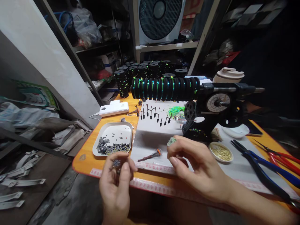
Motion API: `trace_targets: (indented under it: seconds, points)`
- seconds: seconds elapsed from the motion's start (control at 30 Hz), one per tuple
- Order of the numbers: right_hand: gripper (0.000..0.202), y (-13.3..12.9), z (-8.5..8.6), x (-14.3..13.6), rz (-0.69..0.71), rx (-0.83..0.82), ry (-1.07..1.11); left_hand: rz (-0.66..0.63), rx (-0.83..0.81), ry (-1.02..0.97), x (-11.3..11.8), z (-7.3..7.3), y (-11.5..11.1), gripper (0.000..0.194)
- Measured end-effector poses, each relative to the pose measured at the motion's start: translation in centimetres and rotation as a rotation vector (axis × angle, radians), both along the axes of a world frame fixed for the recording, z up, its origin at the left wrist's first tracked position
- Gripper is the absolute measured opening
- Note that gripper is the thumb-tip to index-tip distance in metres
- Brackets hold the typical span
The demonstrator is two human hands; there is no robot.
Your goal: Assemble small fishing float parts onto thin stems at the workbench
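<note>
My left hand (117,187) is curled in front of a white tray (96,142), with some small dark bits (116,163) showing in the gap between thumb and fingers; what they are I cannot make out. The tray has many tiny dark grey and black pieces (114,148) in it. To the right, my right hand (199,167) is closed with thumb and fingers together, anything in the pinch being too small to tell. A crumpled pale green lump (172,141) shows just behind its forefinger. Between the hands lies a bundle of thin wires with orange tips (152,154).
A black winding machine (211,112) carries a ribbed roll (164,89) wrapped in green line. Black spools (145,70) stand behind. Small black parts (151,115) lie on white paper. Right are a dish of gold bits (221,152), blue-handled pliers (262,168) and red-handled pliers (281,159). A tape measure (150,186) runs along the front.
</note>
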State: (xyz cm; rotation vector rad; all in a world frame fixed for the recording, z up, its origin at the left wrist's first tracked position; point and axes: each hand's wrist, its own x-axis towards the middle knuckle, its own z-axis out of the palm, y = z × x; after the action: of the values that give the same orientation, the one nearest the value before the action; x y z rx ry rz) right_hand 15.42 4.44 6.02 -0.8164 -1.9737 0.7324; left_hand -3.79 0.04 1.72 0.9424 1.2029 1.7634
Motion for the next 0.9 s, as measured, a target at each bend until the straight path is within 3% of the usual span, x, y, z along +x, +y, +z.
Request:
trace_targets:
  seconds: [0.2, 0.3, 0.4, 0.53, 0.6, 0.77, 0.9]
  points:
    - [0.013, 0.4, 0.1, 0.1, -0.052, -0.051, -0.064, -0.241, -0.163, 0.171, 0.5, 0.2, 0.3, 0.017]
    - [0.01, 1.0, -0.1, 0.4, -0.095, -0.09, 0.033, -0.342, -0.104, 0.459, -0.2, 0.7, 1.1, 0.024]
    - [0.011, 1.2, -0.4, 0.5, -0.101, -0.171, 0.138, -0.323, -0.043, 0.733, -0.8, 1.3, 2.2, 0.026]
    - [0.015, 1.3, -0.7, 0.3, -0.09, -0.239, 0.145, -0.392, -0.066, 1.065, -0.5, 1.6, 3.6, 0.012]
    - [0.014, 1.3, -0.7, 0.3, -0.095, -0.234, 0.141, -0.421, -0.085, 1.134, -0.1, 1.3, 4.1, 0.007]
    - [0.014, 1.1, -0.4, 0.1, -0.109, -0.17, 0.1, -0.242, 0.015, 0.839, 0.5, 0.8, 3.8, 0.007]
    - [0.013, 0.8, -0.5, -0.2, -0.091, -0.108, 0.028, -0.179, -0.109, 0.462, 1.3, 0.6, 2.8, 0.007]
